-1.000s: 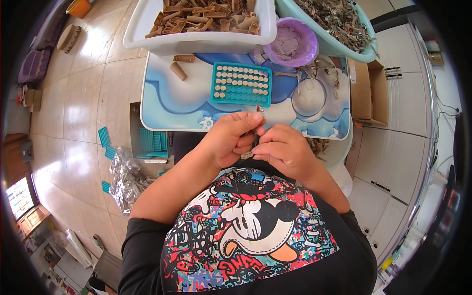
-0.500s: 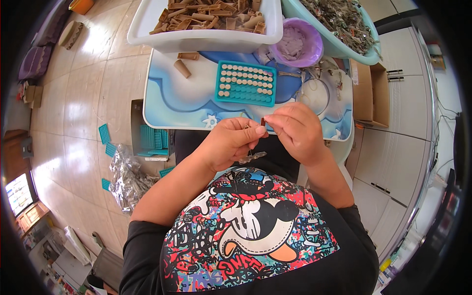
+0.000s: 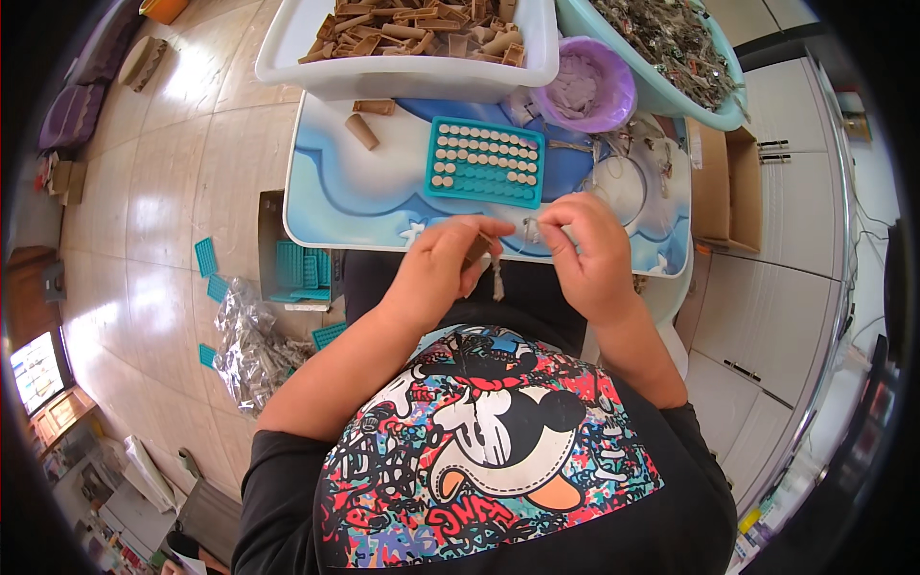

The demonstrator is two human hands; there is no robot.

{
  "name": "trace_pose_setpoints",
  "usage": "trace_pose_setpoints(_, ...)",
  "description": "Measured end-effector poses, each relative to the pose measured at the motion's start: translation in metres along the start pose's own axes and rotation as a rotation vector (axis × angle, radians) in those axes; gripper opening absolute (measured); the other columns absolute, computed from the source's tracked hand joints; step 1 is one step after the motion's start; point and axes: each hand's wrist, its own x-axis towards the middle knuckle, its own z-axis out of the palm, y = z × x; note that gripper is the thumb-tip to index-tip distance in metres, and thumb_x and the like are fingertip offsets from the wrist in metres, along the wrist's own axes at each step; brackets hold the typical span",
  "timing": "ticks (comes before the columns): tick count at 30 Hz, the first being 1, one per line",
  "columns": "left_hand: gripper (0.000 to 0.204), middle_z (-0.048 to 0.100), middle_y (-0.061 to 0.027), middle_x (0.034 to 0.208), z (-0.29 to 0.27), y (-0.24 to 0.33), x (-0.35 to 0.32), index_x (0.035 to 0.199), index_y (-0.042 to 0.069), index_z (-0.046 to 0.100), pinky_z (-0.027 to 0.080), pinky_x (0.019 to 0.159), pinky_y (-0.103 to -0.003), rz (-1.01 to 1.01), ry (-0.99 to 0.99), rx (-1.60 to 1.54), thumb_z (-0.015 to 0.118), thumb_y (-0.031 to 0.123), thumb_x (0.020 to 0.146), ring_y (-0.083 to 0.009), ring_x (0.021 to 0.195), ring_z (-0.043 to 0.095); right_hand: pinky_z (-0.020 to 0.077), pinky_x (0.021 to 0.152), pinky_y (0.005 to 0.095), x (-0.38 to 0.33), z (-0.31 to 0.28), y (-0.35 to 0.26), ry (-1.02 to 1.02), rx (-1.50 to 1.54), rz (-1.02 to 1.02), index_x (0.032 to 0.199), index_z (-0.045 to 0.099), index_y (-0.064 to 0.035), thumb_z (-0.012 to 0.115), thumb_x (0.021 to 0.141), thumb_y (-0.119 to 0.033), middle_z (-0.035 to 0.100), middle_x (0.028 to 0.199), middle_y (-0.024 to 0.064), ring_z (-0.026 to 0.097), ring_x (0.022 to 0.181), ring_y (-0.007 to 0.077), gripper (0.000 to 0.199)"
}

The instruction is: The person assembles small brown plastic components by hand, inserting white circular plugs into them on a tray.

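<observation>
My left hand (image 3: 446,264) pinches a short brown tube (image 3: 478,248) over the near edge of a small blue and white table (image 3: 350,196). A pale strip (image 3: 497,280) hangs just below the tube. My right hand (image 3: 586,251) is close beside it, its fingertips closed on a small metal piece (image 3: 532,228). Just beyond both hands a teal tray (image 3: 486,161) lies flat, its far rows filled with round tan ends and its near rows bare. Two loose brown tubes (image 3: 362,131) lie at the table's far left.
A white bin of brown tubes (image 3: 402,75) stands at the table's back. Beside it are a purple bowl (image 3: 585,84), a light green tub of metal scraps (image 3: 661,57) and a clear round dish (image 3: 618,182). Teal trays (image 3: 292,266) and plastic bags (image 3: 247,347) lie on the floor at left.
Both hands rose from my lap toward the table edge and drew slightly apart. The right hand now holds a small metal piece away from the tube.
</observation>
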Motion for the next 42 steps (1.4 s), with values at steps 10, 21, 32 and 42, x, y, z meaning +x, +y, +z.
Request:
trace_pose_setpoints(10, 0.038, 0.06, -0.0064, 0.106, -0.002, -0.001, 0.004, 0.127, -0.002, 0.046, 0.048, 0.085, -0.028, -0.1, -0.206, -0.696, 0.043, 0.02, 0.097, -0.0126, 0.095, 0.058, 0.0428, 0.076, 0.0333, 0.001, 0.032, -0.014, 0.102, 0.348, 0.098, 0.084, 0.061, -0.0057, 0.066, 0.075, 0.0, 0.058, 0.093, 0.0075, 0.053, 0.09, 0.0247, 0.011)
trace_pose_setpoints(21, 0.039, 0.06, -0.0087, 0.111, -0.003, 0.003, 0.0, 0.128, -0.003, 0.045, 0.047, 0.091, -0.032, -0.077, -0.154, -0.663, 0.042, 0.021, 0.098, -0.0155, 0.1, 0.058, 0.0418, 0.073, 0.035, 0.006, 0.036, -0.012, 0.124, 0.16, -0.013, 0.08, 0.06, -0.005, 0.067, 0.072, -0.001, 0.058, 0.088, 0.0068, 0.054, 0.084, 0.0258, 0.012)
trace_pose_setpoints(32, 0.036, 0.062, -0.0073, 0.103, -0.001, 0.005, -0.004, 0.127, -0.004, 0.048, 0.049, 0.079, -0.025, -0.048, -0.034, -0.344, 0.049, 0.013, 0.095, -0.014, 0.089, 0.061, 0.0439, 0.073, 0.0363, 0.011, 0.028, -0.013, 0.019, -0.031, -0.154, 0.078, 0.058, -0.0036, 0.066, 0.071, 0.002, 0.057, 0.087, 0.0085, 0.054, 0.084, 0.0277, 0.012)
trace_pose_setpoints(42, 0.035, 0.062, -0.0079, 0.105, 0.0, 0.004, -0.004, 0.127, -0.004, 0.048, 0.049, 0.078, -0.025, -0.033, -0.019, -0.317, 0.049, 0.01, 0.095, -0.013, 0.089, 0.061, 0.0415, 0.07, 0.0365, 0.01, 0.033, -0.015, -0.004, 0.124, 0.003, 0.077, 0.055, -0.0043, 0.064, 0.073, -0.003, 0.056, 0.08, 0.008, 0.053, 0.076, 0.0278, 0.011)
